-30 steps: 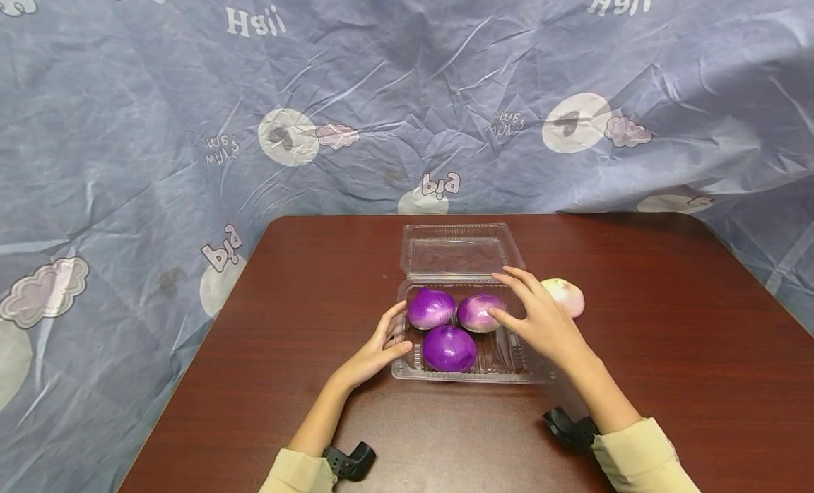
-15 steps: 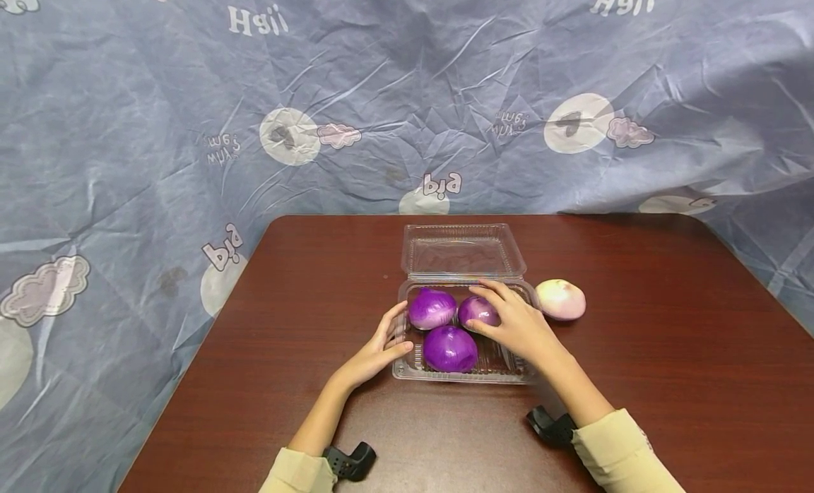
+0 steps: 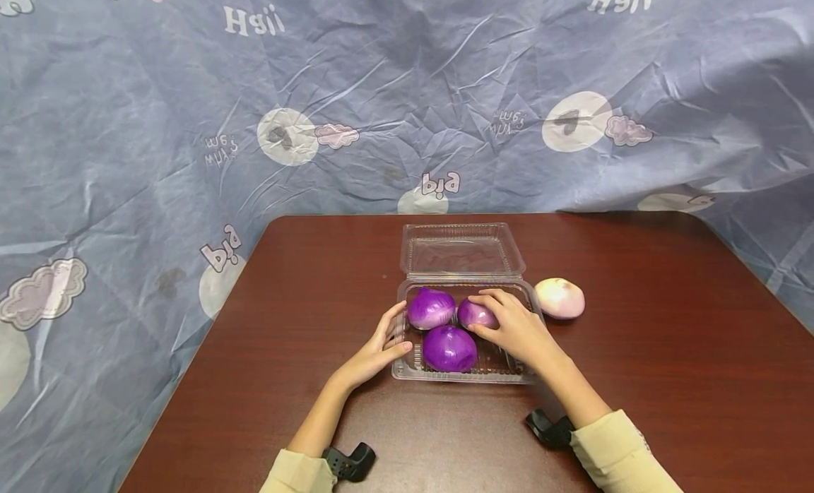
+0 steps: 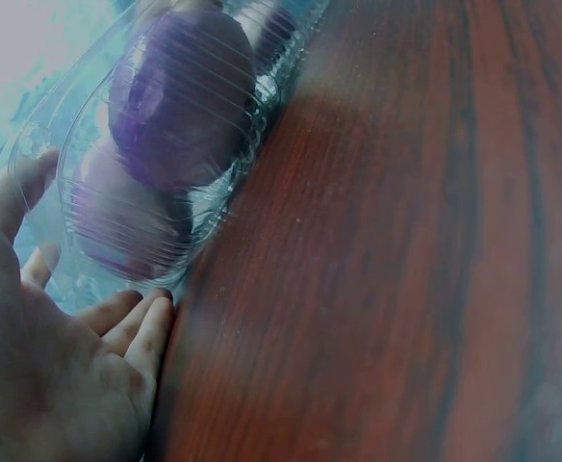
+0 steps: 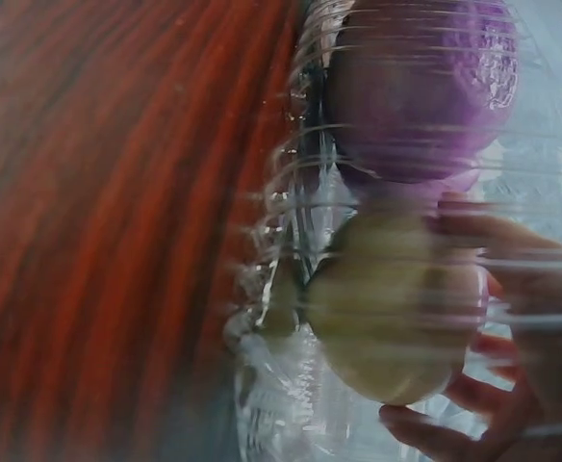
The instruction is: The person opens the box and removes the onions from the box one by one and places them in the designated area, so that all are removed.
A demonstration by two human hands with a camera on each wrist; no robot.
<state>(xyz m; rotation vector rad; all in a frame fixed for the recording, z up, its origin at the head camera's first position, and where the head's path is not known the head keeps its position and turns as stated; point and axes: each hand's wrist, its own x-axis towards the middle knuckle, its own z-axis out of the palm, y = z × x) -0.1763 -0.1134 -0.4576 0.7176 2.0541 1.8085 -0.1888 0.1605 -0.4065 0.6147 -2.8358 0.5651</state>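
Note:
Three purple onions sit in the base of a clear plastic clamshell box (image 3: 404, 369): one onion (image 3: 431, 309) at back left, one onion (image 3: 449, 349) in front, and a paler-sided onion (image 3: 473, 313) at back right. My right hand (image 3: 518, 330) holds the back-right onion, thumb on its near side and fingers over its far side. Through the plastic, the right wrist view shows fingers (image 5: 498, 395) round its pale side (image 5: 387, 318). My left hand (image 3: 372, 353) rests spread against the box's left side, thumb at the rim. Its fingertips (image 4: 151, 332) touch the plastic wall.
The box's lid (image 3: 454, 249) lies folded back behind the base. A pale pinkish-white onion (image 3: 559, 299) lies on the brown table (image 3: 668, 337) just right of the box. A patterned blue-grey cloth (image 3: 381, 76) hangs behind the table.
My right hand has moved left and down onto the back-right onion, and its fingers have closed round it. The white onion is more fully visible. My left hand has stayed at the box's side.

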